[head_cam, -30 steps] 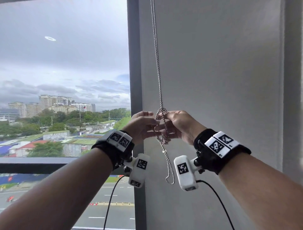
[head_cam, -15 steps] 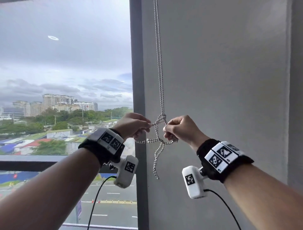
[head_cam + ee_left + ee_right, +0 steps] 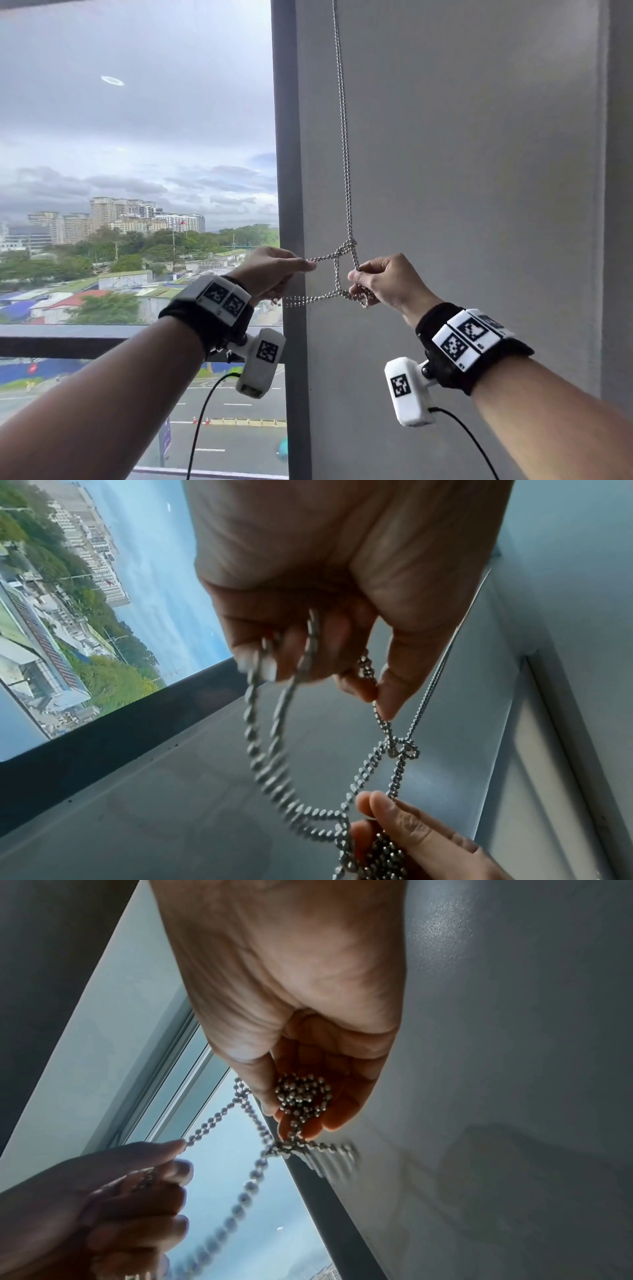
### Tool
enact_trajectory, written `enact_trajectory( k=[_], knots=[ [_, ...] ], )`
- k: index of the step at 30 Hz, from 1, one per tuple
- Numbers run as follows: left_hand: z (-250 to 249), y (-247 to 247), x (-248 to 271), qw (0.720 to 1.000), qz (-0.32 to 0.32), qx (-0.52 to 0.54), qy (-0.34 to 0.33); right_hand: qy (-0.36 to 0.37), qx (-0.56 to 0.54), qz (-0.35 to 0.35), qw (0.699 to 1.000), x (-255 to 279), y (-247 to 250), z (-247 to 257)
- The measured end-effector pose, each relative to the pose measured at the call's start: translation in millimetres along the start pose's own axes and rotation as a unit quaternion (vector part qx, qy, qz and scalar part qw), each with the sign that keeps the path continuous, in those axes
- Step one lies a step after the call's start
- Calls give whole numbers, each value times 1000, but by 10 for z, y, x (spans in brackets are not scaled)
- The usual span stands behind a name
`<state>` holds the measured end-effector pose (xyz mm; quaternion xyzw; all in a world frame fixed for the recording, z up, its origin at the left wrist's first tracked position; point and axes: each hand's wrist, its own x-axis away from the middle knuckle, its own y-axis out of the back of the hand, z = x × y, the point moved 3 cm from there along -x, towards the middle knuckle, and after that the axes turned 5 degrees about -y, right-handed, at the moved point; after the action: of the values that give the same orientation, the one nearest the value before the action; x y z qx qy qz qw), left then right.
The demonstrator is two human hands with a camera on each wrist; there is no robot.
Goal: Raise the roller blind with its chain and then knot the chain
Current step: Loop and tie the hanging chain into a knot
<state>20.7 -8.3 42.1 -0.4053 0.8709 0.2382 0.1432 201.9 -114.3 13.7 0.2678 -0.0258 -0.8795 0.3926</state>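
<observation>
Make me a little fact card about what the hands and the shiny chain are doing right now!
Chain: silver metal bead chain, hanging in two strands in front of the grey wall
Knot: loose tangle where the strands cross, not pulled tight
Left hand: pinches a strand that runs to the knot, and holds a lower strand
Right hand: grips a bunched clump of chain
Window: glass on the left, uncovered, showing clouds and buildings
Window frame: dark upright post between glass and wall

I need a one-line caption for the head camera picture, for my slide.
Beside a window, the left hand and right hand pull a bead chain apart, drawing its knot tight against a grey wall.
</observation>
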Motion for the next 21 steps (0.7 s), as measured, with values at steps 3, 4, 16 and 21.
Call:
enact_trajectory(
  k=[3,4,16,21],
  knots=[
    [27,-38,6,994,17,104,18,-4,0,-9,1000,-3,28,-21],
    [25,-48,12,989,18,148,14,-5,1,-10,1000,-6,33,-26],
    [0,-24,-11,978,-139,-101,-115,-2,10,-13,1000,24,36,2],
    [91,-7,-48,977,-171,-108,-70,5,16,-12,1000,49,18,20]
  ],
)
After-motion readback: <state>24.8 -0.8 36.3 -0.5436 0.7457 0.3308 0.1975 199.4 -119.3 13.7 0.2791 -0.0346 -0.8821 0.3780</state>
